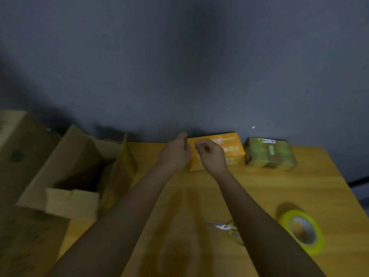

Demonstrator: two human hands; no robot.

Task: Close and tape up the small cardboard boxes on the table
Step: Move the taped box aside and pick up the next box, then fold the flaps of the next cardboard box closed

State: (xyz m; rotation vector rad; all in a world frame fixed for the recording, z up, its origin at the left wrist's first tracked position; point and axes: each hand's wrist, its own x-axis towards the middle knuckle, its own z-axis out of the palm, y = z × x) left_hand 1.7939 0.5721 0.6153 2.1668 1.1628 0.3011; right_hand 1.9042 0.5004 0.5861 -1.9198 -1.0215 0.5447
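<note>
Head view, dim and somewhat blurred. I count two small boxes at the far edge of the table (199,192), against the grey wall (179,66). The orange box (231,148) sits left of the brown box (269,151); the two are just beside each other, and I cannot tell whether they touch. The brown box looks glossy, as if wrapped in tape, with a label on top.

Two hands in view, both raised in front of the left end of the orange box. Left hand (175,152): fingers curled, thumb up; I cannot tell whether it holds anything. Right hand (210,154): fingertips (197,145) drawn together as if pinching, but nothing is discernible between them, so its grip is also uncertain. The hands are near each other, not clearly touching.

One roll of yellow tape (301,230) lies flat near the right edge of the table. One pair of scissors (225,227) lies left of it, partly hidden by the right forearm.

Two large cartons on the left: one open carton (73,176) with flaps up, one taller carton (22,156) beyond the left edge.
</note>
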